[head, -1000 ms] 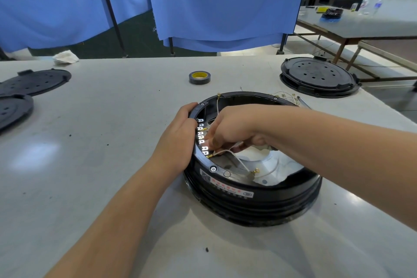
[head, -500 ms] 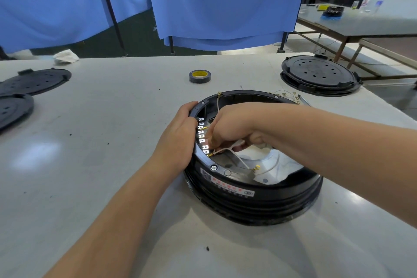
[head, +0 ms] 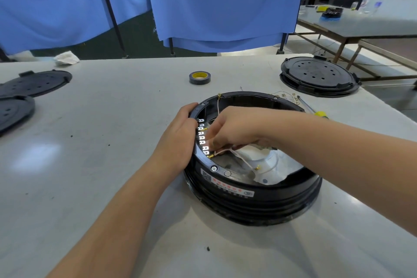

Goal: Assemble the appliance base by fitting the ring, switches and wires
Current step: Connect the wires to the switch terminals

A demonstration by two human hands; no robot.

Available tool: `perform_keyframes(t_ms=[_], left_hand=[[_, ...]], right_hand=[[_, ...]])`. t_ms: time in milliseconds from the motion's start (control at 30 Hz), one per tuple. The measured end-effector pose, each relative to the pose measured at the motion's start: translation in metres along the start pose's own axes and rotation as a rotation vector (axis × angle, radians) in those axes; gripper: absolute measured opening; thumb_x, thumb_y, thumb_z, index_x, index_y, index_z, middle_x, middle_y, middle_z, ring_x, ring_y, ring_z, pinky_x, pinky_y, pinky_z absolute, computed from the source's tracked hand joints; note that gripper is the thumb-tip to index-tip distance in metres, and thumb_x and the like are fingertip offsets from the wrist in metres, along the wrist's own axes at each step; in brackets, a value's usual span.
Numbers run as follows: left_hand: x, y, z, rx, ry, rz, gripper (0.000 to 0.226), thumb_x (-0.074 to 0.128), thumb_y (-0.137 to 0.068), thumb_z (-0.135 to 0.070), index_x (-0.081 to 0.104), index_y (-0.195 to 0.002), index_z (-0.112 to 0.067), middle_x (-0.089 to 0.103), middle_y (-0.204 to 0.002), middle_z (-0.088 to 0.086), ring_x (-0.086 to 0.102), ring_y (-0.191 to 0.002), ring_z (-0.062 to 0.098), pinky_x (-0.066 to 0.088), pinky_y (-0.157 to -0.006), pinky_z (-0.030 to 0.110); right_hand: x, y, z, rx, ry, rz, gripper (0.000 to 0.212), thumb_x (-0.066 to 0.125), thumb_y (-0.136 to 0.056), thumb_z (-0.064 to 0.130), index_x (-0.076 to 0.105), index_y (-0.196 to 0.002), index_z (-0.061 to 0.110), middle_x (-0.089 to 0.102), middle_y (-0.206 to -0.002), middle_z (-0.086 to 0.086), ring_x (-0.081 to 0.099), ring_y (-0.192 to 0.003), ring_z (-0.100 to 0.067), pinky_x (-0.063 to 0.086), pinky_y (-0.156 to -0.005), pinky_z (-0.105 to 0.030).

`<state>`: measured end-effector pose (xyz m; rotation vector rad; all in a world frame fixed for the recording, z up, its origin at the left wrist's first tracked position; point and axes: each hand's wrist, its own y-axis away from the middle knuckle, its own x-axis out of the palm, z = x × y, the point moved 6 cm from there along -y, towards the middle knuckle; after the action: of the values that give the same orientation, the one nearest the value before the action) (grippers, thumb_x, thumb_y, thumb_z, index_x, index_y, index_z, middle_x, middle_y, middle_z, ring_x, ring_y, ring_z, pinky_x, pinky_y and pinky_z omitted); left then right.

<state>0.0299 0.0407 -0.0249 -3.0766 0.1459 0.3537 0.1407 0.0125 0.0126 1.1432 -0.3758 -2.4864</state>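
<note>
The appliance base (head: 252, 178), a black round housing, sits on the grey table (head: 94, 142) right of centre in the frame. The step in hand is judged to be the seating of a wire terminal at the row of bright metal tabs (head: 202, 136) on the inner left wall of the base.

For a good fit, the housing is to be steadied from outside while the terminal is pushed straight onto its tab; the thin pale wires (head: 237, 157) are to be kept slack and clear of the rim, so that no neighbouring brass terminal (head: 211, 156) is dragged off.

The left hand (head: 178, 140) is laid against the outer left rim of the base, with fingers lightly curved over the edge and pressed on it; nothing is pinched by it. The right hand (head: 234, 130) is reached down inside the housing, with fingers curled tightly together at the tab row. A wire end appears to be pinched there, but the fingertips are hidden, so the exact grip cannot be told.

A roll of tape (head: 200, 77) lies in the upper centre, well apart. A yellow-handled screwdriver (head: 314, 111) lies just beyond the far right rim.
</note>
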Motion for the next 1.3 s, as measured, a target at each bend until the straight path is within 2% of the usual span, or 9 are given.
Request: perform_keyframes(t_ms=[100,267,367,533,733,900,1067,1233,1300], left_hand=[[0.0,0.003,-0.002,0.018,-0.007,-0.008,0.042,0.034,-0.091,-0.009,0.05,-0.115,-0.04,0.056,-0.105,-0.024,0.055,-0.109,0.013,0.043,-0.103,0.046],[0.001,0.004,-0.003,0.041,-0.008,-0.008,0.045,0.034,-0.09,-0.008,0.053,-0.123,-0.032,0.061,-0.114,-0.011,0.056,-0.112,0.016,0.043,-0.102,0.046],[0.001,0.003,-0.004,0.048,-0.005,-0.014,0.043,0.035,-0.088,-0.008,0.054,-0.116,-0.035,0.061,-0.108,-0.018,0.058,-0.109,0.014,0.045,-0.1,0.044],[0.002,0.003,-0.003,0.034,0.028,-0.018,0.043,0.036,-0.088,-0.006,0.057,-0.1,-0.041,0.063,-0.103,-0.019,0.06,-0.105,0.012,0.047,-0.098,0.042],[0.002,0.003,-0.003,0.025,0.056,-0.018,0.039,0.038,-0.079,-0.014,0.06,-0.093,-0.044,0.066,-0.095,-0.022,0.062,-0.1,0.008,0.049,-0.092,0.037],[0.002,0.005,-0.004,0.038,0.049,-0.006,0.04,0.038,-0.078,-0.015,0.059,-0.095,-0.044,0.065,-0.101,-0.019,0.061,-0.104,0.012,0.047,-0.098,0.044],[0.002,0.005,-0.005,0.034,0.059,-0.001,0.04,0.038,-0.068,-0.022,0.06,-0.095,-0.042,0.066,-0.101,-0.016,0.061,-0.104,0.013,0.047,-0.097,0.044],[0.002,0.004,-0.004,0.035,0.068,-0.007,0.039,0.038,-0.068,-0.022,0.061,-0.091,-0.043,0.067,-0.098,-0.018,0.062,-0.102,0.012,0.047,-0.098,0.044],[0.002,0.004,-0.004,0.036,0.067,-0.009,0.038,0.038,-0.068,-0.023,0.061,-0.09,-0.044,0.066,-0.097,-0.02,0.061,-0.103,0.011,0.047,-0.098,0.043]], right_hand=[[-0.003,0.005,-0.006,-0.082,-0.104,-0.081,0.013,0.072,-0.084,0.018,0.069,-0.072,0.022,0.072,-0.08,-0.002,0.067,-0.08,-0.016,0.056,-0.084,-0.031],[-0.013,0.023,-0.006,-0.204,0.007,-0.189,0.01,0.073,-0.082,0.03,0.065,-0.086,0.026,0.067,-0.074,0.006,0.064,-0.068,-0.008,0.052,-0.072,-0.024],[-0.012,0.033,-0.001,-0.28,0.148,-0.182,0.008,0.073,-0.08,0.035,0.067,-0.086,0.032,0.062,-0.077,0.004,0.052,-0.059,-0.005,0.046,-0.062,-0.023],[-0.001,0.036,0.002,-0.307,0.365,-0.202,0.008,0.072,-0.078,0.039,0.066,-0.082,0.041,0.052,-0.08,0.011,0.051,-0.071,-0.004,0.042,-0.063,-0.023],[0.006,0.033,0.008,-0.378,0.464,-0.24,0.014,0.063,-0.083,0.025,0.07,-0.089,0.036,0.053,-0.088,0.009,0.052,-0.081,-0.012,0.042,-0.065,-0.024],[0.008,0.032,0.009,-0.398,0.447,-0.239,0.019,0.061,-0.085,0.022,0.056,-0.072,0.034,0.049,-0.084,0.009,0.048,-0.079,-0.012,0.035,-0.063,-0.023],[0.007,0.032,0.008,-0.402,0.416,-0.233,0.023,0.064,-0.084,0.023,0.054,-0.068,0.037,0.057,-0.089,0.009,0.053,-0.08,-0.01,0.045,-0.072,-0.027],[0.004,0.03,0.004,-0.376,0.388,-0.246,0.035,0.071,-0.078,0.024,0.05,-0.056,0.04,0.056,-0.077,0.013,0.049,-0.067,0.002,0.034,-0.057,-0.011],[0.003,0.028,0.003,-0.37,0.368,-0.241,0.037,0.073,-0.077,0.024,0.05,-0.054,0.041,0.056,-0.074,0.014,0.049,-0.065,0.006,0.036,-0.056,-0.009]])
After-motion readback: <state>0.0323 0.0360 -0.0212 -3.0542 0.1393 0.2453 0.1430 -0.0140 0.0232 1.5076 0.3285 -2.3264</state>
